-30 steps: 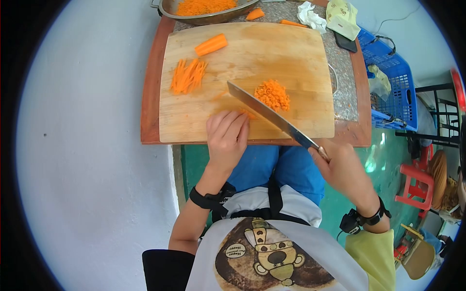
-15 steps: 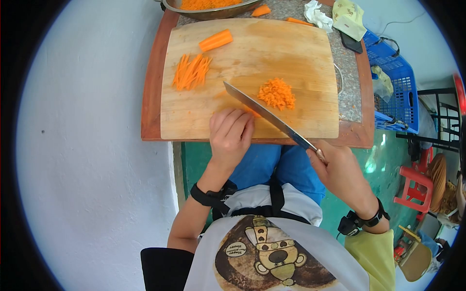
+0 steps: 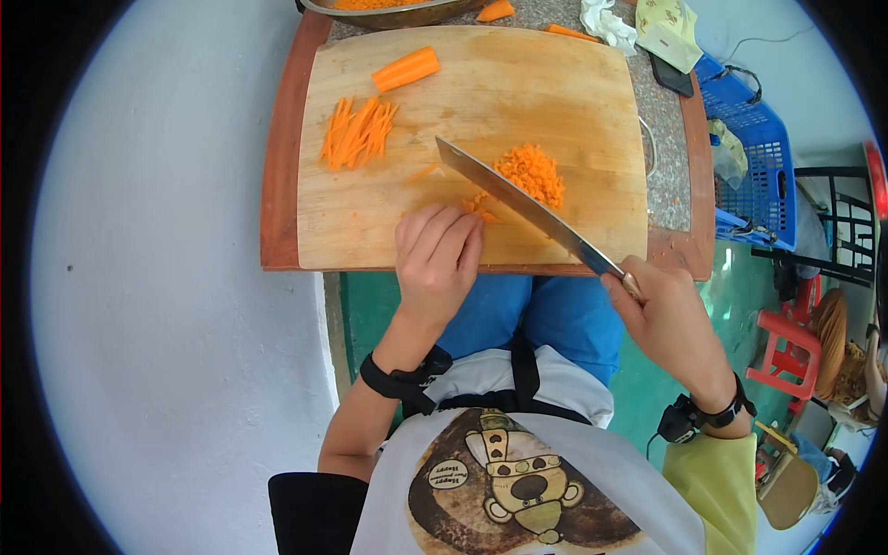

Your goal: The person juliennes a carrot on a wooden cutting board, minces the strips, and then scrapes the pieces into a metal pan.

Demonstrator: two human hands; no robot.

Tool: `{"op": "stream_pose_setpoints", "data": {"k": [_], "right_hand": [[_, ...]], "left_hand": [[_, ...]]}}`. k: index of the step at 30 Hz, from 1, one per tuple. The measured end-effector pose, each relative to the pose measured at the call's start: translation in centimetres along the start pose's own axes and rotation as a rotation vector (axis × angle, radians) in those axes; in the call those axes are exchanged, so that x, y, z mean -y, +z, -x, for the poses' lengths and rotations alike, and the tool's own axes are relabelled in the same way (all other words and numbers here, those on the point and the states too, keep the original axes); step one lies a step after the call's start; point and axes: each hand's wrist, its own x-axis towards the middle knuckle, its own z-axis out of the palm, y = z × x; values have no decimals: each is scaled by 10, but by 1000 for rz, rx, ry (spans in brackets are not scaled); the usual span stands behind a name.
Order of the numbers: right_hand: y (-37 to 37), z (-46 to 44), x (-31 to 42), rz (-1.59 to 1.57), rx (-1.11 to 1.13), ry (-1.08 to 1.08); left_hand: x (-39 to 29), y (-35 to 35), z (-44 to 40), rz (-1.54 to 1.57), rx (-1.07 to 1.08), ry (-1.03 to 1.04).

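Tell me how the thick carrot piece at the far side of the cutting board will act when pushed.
The thick carrot piece would probably stay stiff, being far chunkier than the thin carrot strips. Lying lengthwise on the fairly smooth cutting board, it seems likelier to slide or roll than tip.

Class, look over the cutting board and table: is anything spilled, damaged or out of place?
Nothing looks damaged, but the crumpled white tissue seems slightly out of place: it lies close to a thin carrot piece beyond the cutting board, like rubbish beside food.
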Motion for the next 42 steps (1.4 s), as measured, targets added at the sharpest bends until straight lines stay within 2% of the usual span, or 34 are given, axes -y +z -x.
{"op": "stream_pose_setpoints", "data": {"k": [7,10,12,16,18,22,24,32,42], "right_hand": [[-2,-3,-3,3,-57,-12],[-4,-3,-2,-17,-61,7],[-3,-2,-2,-27,-50,15],[3,0,-3,-28,-31,-1],[6,0,-1,-27,-25,4],[9,1,0,-26,-35,-12],[11,0,1,-21,-29,-21],[9,-4,6,75,83,24],[6,-6,2,110,62,21]], "left_hand": [[-4,5,-12,-33,42,-56],[-6,0,-13,67,23,-128],[-8,-6,-14,97,48,-234],[-7,-15,-17,111,132,-321],[-8,-18,-21,155,214,-521],[-14,-15,-19,78,182,-418],[-10,-7,-12,-25,83,-246],[-6,0,-8,9,51,-163],[-5,3,-6,26,20,-102]]}}
